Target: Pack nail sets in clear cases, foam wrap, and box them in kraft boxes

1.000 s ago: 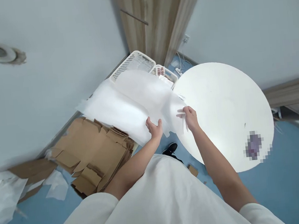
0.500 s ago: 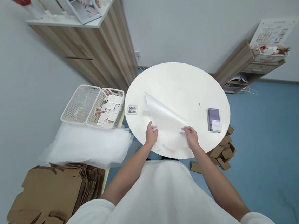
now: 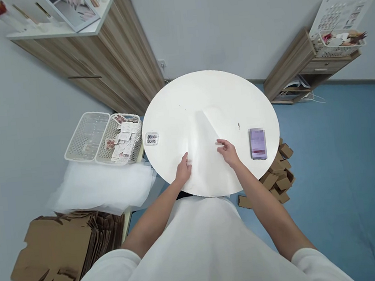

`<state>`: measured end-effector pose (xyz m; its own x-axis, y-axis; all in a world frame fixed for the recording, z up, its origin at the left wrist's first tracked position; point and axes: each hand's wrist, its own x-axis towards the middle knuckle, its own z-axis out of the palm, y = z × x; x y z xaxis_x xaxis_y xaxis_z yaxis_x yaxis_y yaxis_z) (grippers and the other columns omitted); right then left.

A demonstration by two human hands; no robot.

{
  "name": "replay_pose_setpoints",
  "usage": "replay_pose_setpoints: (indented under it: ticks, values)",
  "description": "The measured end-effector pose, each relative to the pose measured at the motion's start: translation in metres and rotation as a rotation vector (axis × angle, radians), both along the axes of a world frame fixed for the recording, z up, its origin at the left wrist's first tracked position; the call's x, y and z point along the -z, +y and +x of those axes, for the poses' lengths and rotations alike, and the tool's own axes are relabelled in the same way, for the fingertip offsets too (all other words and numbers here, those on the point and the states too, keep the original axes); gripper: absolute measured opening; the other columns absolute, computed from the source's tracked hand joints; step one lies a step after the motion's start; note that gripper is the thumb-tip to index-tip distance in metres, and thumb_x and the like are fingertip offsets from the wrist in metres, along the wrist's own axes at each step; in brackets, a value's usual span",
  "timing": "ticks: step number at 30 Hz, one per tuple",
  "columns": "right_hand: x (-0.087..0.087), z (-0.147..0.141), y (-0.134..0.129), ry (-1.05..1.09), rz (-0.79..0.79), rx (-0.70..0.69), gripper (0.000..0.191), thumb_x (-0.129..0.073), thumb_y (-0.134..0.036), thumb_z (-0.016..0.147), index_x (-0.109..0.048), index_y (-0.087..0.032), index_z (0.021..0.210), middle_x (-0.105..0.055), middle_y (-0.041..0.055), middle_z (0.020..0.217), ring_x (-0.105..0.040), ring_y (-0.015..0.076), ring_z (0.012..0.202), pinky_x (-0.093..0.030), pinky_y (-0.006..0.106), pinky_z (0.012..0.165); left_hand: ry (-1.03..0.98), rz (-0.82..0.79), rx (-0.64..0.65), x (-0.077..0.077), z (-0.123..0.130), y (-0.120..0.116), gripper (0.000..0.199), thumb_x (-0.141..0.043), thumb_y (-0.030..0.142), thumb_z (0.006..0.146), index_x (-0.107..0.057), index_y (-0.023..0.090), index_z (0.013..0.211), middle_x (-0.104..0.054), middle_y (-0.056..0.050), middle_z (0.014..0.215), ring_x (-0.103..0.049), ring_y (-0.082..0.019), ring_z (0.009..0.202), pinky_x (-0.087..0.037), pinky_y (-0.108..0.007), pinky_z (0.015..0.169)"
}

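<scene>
A thin translucent white sheet (image 3: 205,156) lies on the round white table (image 3: 236,91), its near part at the table's front edge. Its left edge is beside my left hand (image 3: 184,171), whose fingers are apart and rest near or on it. At the sheet's right side is my right hand (image 3: 228,152), with thumb and fingertips close to the sheet's edge; whether they pinch it is too small to tell. A small clear tray of dark round pieces (image 3: 152,138) sits at the table's left, and a blurred purple phone-like object (image 3: 257,143) at its right.
Left of the table are two white baskets (image 3: 87,136), one holding cards, a pile of translucent sheets (image 3: 105,186) and flattened cardboard (image 3: 55,246). Small brown boxes (image 3: 279,178) lie on the floor at the right. Wooden cabinets stand behind left and right.
The sheet has shifted and flattened, with its slanted upper edge now steeper. My right hand has moved up and left. The whole view has shifted slightly.
</scene>
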<state>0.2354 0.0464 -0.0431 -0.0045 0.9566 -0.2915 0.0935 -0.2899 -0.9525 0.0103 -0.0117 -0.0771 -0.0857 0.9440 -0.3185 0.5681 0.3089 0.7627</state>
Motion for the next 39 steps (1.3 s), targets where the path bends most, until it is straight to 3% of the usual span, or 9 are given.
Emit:
replay_pose_setpoints:
  ticks: [4,8,12,14,18,22,26,30,39]
  values:
    - [0.003,-0.001,0.005,-0.273,0.115,-0.045,0.043,-0.047,-0.026,0.072,-0.052,-0.021,0.115,-0.053,0.0074,0.118,-0.054,0.0138,0.081,-0.048,0.031,0.071,-0.026,0.071,-0.040,0.003,-0.001,0.006,0.052,-0.048,0.011,0.075,-0.043,0.021,0.126,-0.056,-0.008,0.111,-0.053,-0.021,0.100,-0.040,-0.036,0.091]
    - [0.021,0.003,0.001,-0.533,0.073,-0.127,0.053,-0.047,-0.024,0.073,-0.042,-0.017,0.125,-0.044,0.0124,0.127,-0.051,0.0200,0.101,-0.043,0.039,0.086,-0.047,0.086,-0.038,0.005,-0.002,0.013,0.039,-0.048,0.010,0.075,-0.054,0.018,0.113,-0.056,-0.010,0.108,-0.052,-0.023,0.101,-0.038,-0.040,0.094]
    - [0.026,-0.003,-0.009,-0.813,0.083,-0.109,0.061,-0.048,-0.030,0.076,-0.031,-0.015,0.133,-0.022,0.0164,0.142,-0.025,0.0295,0.128,-0.032,0.048,0.098,-0.209,0.063,-0.123,0.003,0.000,0.018,0.029,-0.053,0.011,0.076,-0.059,0.018,0.103,-0.057,-0.008,0.098,-0.051,-0.025,0.100,-0.034,-0.041,0.097]
    - [0.025,-0.012,-0.020,-0.891,0.125,-0.202,0.060,-0.047,-0.034,0.079,-0.030,-0.016,0.133,-0.019,0.0147,0.144,-0.019,0.0290,0.131,-0.028,0.048,0.100,-0.245,0.050,-0.140,0.002,0.000,0.020,0.026,-0.054,0.013,0.077,-0.059,0.018,0.102,-0.056,-0.007,0.096,-0.051,-0.025,0.098,-0.033,-0.040,0.097]
    - [0.029,-0.026,-0.047,-1.017,0.139,-0.483,0.060,-0.046,-0.039,0.080,-0.030,-0.017,0.133,-0.019,0.0126,0.146,-0.015,0.0280,0.133,-0.020,0.047,0.104,-0.004,0.087,0.066,0.001,-0.004,0.020,0.037,-0.052,0.016,0.078,-0.052,0.019,0.115,-0.052,-0.011,0.111,-0.049,-0.027,0.105,-0.037,-0.041,0.093]
    - [0.039,-0.023,-0.053,-1.140,0.091,-0.572,0.060,-0.041,-0.039,0.083,-0.023,-0.019,0.137,-0.015,0.0107,0.147,-0.011,0.0277,0.135,-0.014,0.049,0.104,0.334,0.193,0.319,0.001,-0.010,0.017,0.046,-0.051,0.024,0.079,-0.043,0.021,0.125,-0.036,-0.012,0.136,-0.031,-0.030,0.125,-0.029,-0.045,0.099]
    - [0.041,-0.014,-0.041,-1.201,0.085,-0.642,0.061,-0.035,-0.043,0.084,-0.020,-0.019,0.138,-0.009,0.0093,0.148,-0.007,0.0273,0.135,-0.012,0.051,0.104,0.524,0.196,0.593,0.001,-0.013,0.014,0.047,-0.043,0.032,0.083,-0.039,0.022,0.129,-0.031,-0.010,0.142,-0.019,-0.028,0.132,-0.022,-0.046,0.101]
    - [0.039,-0.010,-0.033,-1.213,0.077,-0.654,0.061,-0.032,-0.045,0.085,-0.019,-0.019,0.138,-0.008,0.0097,0.148,-0.007,0.0272,0.135,-0.011,0.052,0.103,0.622,0.164,0.628,0.004,-0.011,0.013,0.050,-0.038,0.034,0.085,-0.035,0.020,0.132,-0.027,-0.010,0.143,-0.016,-0.028,0.134,-0.022,-0.047,0.099]
    - [0.040,-0.009,-0.030,-1.183,0.081,-0.628,0.060,-0.035,-0.044,0.084,-0.021,-0.019,0.137,-0.010,0.0107,0.148,-0.009,0.0274,0.135,-0.011,0.052,0.103,0.598,0.177,0.597,0.008,-0.010,0.018,0.051,-0.039,0.034,0.084,-0.034,0.019,0.132,-0.027,-0.011,0.143,-0.014,-0.030,0.134,-0.022,-0.050,0.098]
